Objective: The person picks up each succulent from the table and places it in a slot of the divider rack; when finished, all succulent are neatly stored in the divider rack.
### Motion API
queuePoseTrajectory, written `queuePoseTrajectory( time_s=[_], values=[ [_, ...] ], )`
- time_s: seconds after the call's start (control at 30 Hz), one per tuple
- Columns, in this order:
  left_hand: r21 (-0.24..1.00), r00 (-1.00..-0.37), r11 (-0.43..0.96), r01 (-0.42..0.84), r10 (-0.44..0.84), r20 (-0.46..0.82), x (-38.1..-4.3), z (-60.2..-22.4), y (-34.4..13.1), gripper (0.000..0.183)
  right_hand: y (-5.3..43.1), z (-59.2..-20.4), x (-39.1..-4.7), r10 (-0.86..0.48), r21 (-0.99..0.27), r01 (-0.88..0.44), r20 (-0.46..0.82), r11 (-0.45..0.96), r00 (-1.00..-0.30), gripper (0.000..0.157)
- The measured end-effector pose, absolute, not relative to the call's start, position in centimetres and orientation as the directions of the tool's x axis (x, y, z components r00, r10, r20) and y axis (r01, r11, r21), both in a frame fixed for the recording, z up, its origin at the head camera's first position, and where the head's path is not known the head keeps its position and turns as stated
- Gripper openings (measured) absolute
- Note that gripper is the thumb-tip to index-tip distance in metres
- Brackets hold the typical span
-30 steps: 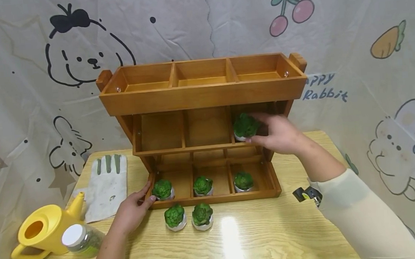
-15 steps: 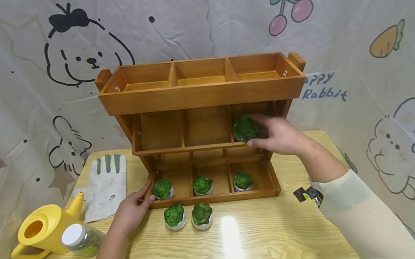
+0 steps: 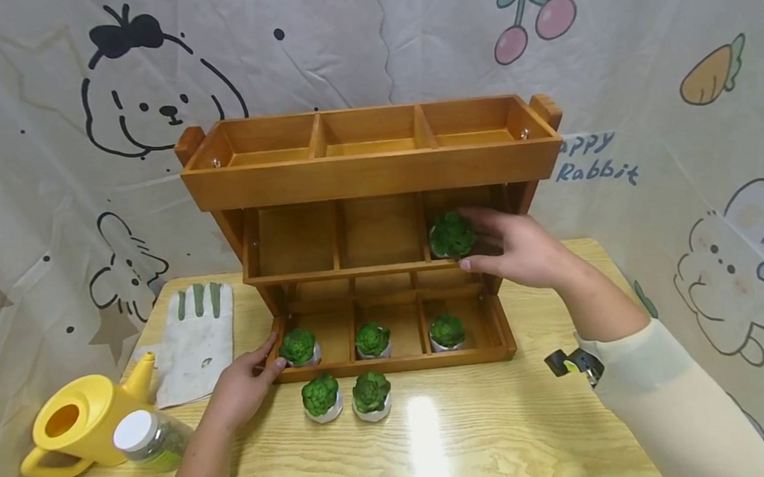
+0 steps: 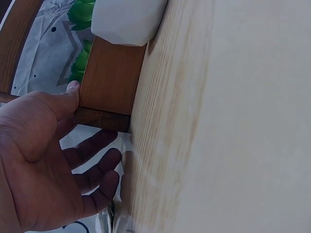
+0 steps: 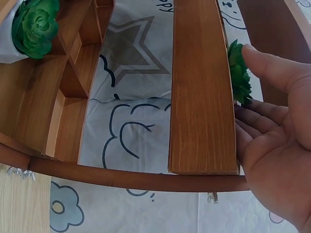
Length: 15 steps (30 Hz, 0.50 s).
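Note:
A three-tier wooden plant stand (image 3: 373,178) has three compartments in each tier. My left hand (image 3: 242,388) grips its lower left corner, thumb on the edge and the other fingers loosely bent beside it. In the middle tier's right compartment sits a potted succulent (image 3: 451,234), and my right hand (image 3: 520,248) is beside it with fingers spread and thumb apart from the pot. The right wrist view shows green leaves (image 5: 238,73) by that thumb, the pot hidden behind the board. The bottom tier holds three potted succulents (image 3: 373,340), one per compartment.
Two more succulents, a left one (image 3: 322,399) and a right one (image 3: 371,396), stand on the table before the stand. Leftward are a yellow watering can (image 3: 86,419), a white-lidded jar (image 3: 149,440) and a work glove (image 3: 196,343). A printed cloth (image 3: 339,40) hangs behind.
My right hand has loosened from the succulent and shifted slightly right, its thumb coming off the pot. The succulent stays in the middle tier's right compartment. My left hand has not moved.

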<state>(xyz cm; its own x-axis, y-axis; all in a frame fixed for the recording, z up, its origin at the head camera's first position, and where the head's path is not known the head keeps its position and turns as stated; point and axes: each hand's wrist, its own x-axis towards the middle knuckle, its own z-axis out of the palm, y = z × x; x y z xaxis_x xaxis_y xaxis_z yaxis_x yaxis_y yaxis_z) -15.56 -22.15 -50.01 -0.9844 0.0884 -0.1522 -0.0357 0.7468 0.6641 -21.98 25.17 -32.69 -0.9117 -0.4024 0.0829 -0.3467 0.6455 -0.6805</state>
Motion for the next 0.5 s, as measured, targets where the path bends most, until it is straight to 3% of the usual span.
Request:
queuePoseTrajectory(
  time_s=[0.5],
  values=[
    [0.671,-0.982,0.740,-0.048,0.087,-0.166,-15.5,-50.1,-22.2,0.065,25.5,-32.3,-19.5,-0.382,-0.744,-0.366,0.161,0.559,-0.910,0.078]
  ],
)
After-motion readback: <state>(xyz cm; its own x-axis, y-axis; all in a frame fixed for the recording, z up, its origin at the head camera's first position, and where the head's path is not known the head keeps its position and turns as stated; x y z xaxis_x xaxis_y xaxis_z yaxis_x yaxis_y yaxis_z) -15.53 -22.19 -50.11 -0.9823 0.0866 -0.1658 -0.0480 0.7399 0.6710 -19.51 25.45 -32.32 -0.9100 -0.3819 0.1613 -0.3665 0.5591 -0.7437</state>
